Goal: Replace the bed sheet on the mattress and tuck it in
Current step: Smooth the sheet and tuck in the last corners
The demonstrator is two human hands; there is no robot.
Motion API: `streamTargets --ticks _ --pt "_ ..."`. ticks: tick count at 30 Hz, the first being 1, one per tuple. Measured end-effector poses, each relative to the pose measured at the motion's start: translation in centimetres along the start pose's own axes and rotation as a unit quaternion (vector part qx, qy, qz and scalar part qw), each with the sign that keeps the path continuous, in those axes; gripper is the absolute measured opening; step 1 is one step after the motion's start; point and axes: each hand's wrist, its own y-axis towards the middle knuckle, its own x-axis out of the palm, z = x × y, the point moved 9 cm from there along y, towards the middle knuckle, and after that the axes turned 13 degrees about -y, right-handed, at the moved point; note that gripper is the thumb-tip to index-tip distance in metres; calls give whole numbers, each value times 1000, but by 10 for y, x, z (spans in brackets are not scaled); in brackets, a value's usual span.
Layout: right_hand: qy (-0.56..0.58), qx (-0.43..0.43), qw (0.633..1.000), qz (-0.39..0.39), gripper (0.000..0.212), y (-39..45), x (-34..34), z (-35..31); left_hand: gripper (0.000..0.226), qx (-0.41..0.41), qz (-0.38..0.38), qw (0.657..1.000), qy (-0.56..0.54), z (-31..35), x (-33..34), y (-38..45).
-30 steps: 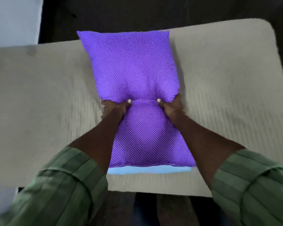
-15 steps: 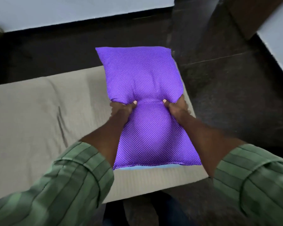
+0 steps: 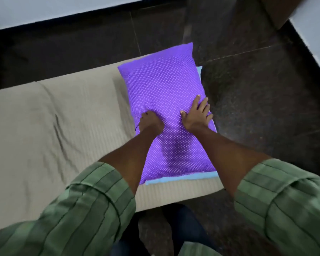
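— What are the hands doing?
— The right hand (image 3: 196, 115) is pressing flat, fingers spread, on the purple pillow (image 3: 164, 100). The left hand (image 3: 150, 122) is curling closed into it.
— And the pillow?
— It's lying at the end of the beige sheet (image 3: 54, 126) covering the mattress, beside the dark floor (image 3: 266, 89).

Dim, soft indoor light; sleeves blurred; wide-angle edge distortion.

Green striped sleeves (image 3: 92, 206), rolled cuffs, dark trousers (image 3: 185, 226)
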Motion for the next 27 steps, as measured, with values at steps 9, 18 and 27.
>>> streamTargets --ticks 9,18,27 --pt "-89 -138 983 77 82 -68 -29 -77 54 150 -45 987 -45 -22 -49 -43" --pt "-114 -240 961 75 69 -199 34 -184 46 143 -21 987 -71 -162 -92 -98" --pt "-66 -275 959 -11 63 -357 187 -294 34 59 3 993 -102 -425 -122 -169"
